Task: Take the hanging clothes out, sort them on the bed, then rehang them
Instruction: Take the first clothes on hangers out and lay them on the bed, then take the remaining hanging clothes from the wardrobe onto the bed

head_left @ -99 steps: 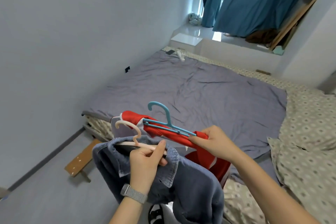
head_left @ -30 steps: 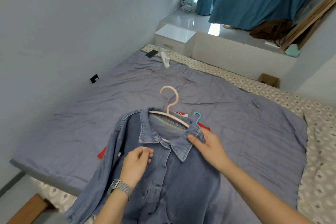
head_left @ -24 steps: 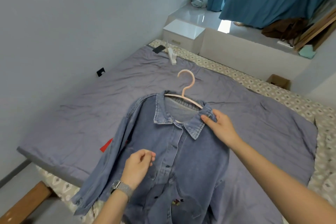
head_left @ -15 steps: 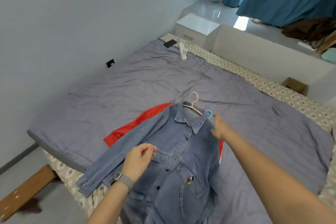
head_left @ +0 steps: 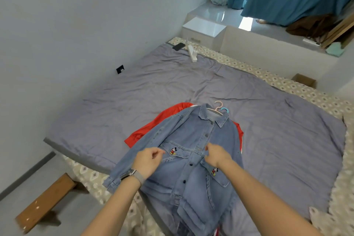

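A blue denim shirt (head_left: 191,136) lies spread face up on the grey blanket (head_left: 172,86), on a pink hanger (head_left: 218,104). It covers most of a red garment (head_left: 153,126), whose blue hanger hook (head_left: 224,110) peeks out beside the collar. My left hand (head_left: 148,161), with a watch on its wrist, hovers over the shirt's left chest pocket with loosely curled fingers, holding nothing. My right hand (head_left: 216,154) hangs over the button placket, fingers loosely bent downward; I see no cloth gripped.
The bed fills the middle, with the wall along its left side. A dark phone (head_left: 179,46) and a white power strip (head_left: 192,53) lie at the far corner by a white nightstand (head_left: 203,28). A wooden plank (head_left: 44,201) juts out at lower left. A cardboard box (head_left: 304,80) sits far right.
The denim shirt and red garment went from my hands onto the bed. My right hand let go of the collar and drew back to mid-shirt. The view pulled back.
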Tool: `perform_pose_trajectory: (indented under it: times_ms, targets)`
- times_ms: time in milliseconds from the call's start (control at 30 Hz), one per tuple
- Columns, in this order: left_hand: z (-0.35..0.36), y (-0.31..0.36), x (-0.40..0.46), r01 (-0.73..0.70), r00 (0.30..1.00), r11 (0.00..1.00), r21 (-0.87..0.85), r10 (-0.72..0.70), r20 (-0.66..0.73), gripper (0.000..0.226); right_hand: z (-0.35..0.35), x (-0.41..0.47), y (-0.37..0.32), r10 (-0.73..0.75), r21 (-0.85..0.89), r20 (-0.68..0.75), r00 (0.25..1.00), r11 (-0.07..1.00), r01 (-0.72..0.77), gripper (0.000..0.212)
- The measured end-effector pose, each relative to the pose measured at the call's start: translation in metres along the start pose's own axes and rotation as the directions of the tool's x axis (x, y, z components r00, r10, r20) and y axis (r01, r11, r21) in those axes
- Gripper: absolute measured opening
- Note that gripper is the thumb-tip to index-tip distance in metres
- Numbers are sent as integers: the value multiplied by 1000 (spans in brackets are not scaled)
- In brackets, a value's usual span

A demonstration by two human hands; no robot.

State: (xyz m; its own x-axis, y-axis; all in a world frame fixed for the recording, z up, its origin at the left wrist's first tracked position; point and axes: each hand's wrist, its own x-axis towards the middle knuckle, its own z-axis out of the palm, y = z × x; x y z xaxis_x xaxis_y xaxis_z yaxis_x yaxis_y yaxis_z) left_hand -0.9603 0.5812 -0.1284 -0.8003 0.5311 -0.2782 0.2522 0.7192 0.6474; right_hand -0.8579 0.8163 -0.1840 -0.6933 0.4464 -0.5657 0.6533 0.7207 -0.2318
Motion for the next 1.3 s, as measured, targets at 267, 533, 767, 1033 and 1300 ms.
perform_pose_trajectory:
  times_ms: [267,533,767,1033,1300]
  targets:
    - [-59,-50,-50,-212,977,973,86,211,22,17,32,-97,-60,42,158,-164,986,987,-16,39]
    - [-108,-106,-132,-131,990,977,166,120,77,25,55,-200,-104,4,128,-132,991,992,13,44]
    - [-145,-135,-216,-5,996,987,158,19,-86,35,46,-244,-150,-216,-29,-106,971,976,214,51]
    - [-168,-199,-396,314,875,949,-23,-299,-381,42,97,-311,-278,-649,-130,54,759,749,650,51]
    - [-173,-266,-635,584,555,755,-298,-639,-532,41,199,-466,-436,-875,-164,324,360,322,932,58]
